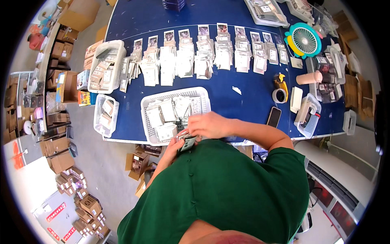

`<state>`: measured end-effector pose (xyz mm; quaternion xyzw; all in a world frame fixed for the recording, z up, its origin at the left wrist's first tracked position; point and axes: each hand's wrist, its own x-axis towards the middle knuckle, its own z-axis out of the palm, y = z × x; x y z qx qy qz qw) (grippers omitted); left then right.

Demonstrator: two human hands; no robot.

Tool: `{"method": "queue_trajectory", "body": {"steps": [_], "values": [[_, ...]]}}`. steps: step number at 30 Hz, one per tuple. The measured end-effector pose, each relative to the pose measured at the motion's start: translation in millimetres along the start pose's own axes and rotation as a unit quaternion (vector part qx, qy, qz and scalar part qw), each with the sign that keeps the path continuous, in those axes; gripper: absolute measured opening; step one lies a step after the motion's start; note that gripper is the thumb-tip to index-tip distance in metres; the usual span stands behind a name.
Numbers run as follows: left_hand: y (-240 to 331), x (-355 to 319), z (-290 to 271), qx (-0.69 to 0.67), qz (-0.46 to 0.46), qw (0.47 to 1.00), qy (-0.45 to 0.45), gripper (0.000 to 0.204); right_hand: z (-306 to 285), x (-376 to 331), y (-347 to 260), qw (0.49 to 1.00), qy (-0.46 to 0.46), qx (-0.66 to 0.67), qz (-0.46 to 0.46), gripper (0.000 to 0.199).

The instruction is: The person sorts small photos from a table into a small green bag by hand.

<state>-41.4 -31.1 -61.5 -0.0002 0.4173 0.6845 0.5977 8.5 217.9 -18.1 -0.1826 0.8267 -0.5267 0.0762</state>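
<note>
Close to my body, my left hand (174, 147) is closed around a small stack of labelled card packets (187, 143). My right hand (209, 125) is bent over the top of that stack, its fingers drawn together; whatever they pinch is hidden. Just beyond both hands stands a white basket (145, 118) full of loose clear packets (166, 110) with pale labels. Farther off, overlapping packets (185, 61) lie in several columns across the blue table (243, 103), most headed by a dark picture card (203, 29).
At left stand a white basket of packets (122, 51) and a smaller basket (97, 118). To the right are a phone (274, 116), a tape dispenser (280, 87), a turquoise fan (305, 40), a pink bottle (309, 77) and another basket (309, 129). A paper scrap (236, 90) lies mid-table.
</note>
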Motion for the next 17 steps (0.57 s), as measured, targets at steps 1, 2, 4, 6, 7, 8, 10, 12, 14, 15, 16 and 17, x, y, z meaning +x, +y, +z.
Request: {"method": "queue_trajectory", "body": {"steps": [1,2,4,6,7,8,10,12,14,15,16,17], "values": [[5,-6,6,-0.009,0.004,1.000,-0.002,0.080,-7,2,-6,0.998,0.027,0.051,0.038,0.011],[14,-11,12,-0.019,0.008,1.000,-0.004,0.082,-17,7,-6,0.994,0.065,0.077,0.040,0.009],[18,-18,-3,0.021,0.004,0.999,-0.031,0.081,-29,15,-9,0.988,0.140,0.060,0.029,0.008],[18,-26,-3,-0.017,0.013,0.999,-0.041,0.078,-21,21,-14,0.986,0.147,0.052,0.057,0.007],[13,-28,-16,-0.034,0.008,0.998,-0.060,0.076,-13,27,-22,0.984,0.168,0.031,0.059,0.013],[13,-33,-22,-0.079,-0.019,0.995,-0.057,0.075,-5,29,-24,0.978,0.178,0.052,0.097,0.014],[20,-40,-19,-0.098,0.029,0.993,-0.054,0.074,6,41,-53,0.959,0.185,0.061,0.206,0.014],[22,-45,-36,-0.129,0.006,0.987,-0.093,0.078,21,49,-56,0.964,0.214,0.049,0.151,0.011],[23,-52,-49,-0.169,-0.016,0.979,-0.111,0.077,38,55,-56,0.965,0.247,0.004,0.086,0.010],[26,-52,-51,-0.193,-0.024,0.975,-0.111,0.074,46,57,-53,0.963,0.264,-0.037,0.048,0.011],[28,-52,-52,-0.216,-0.032,0.970,-0.111,0.070,55,60,-51,0.957,0.280,-0.079,0.009,0.012],[32,-53,-55,-0.215,-0.033,0.969,-0.115,0.070,56,62,-49,0.956,0.282,-0.082,0.009,0.012]]}}
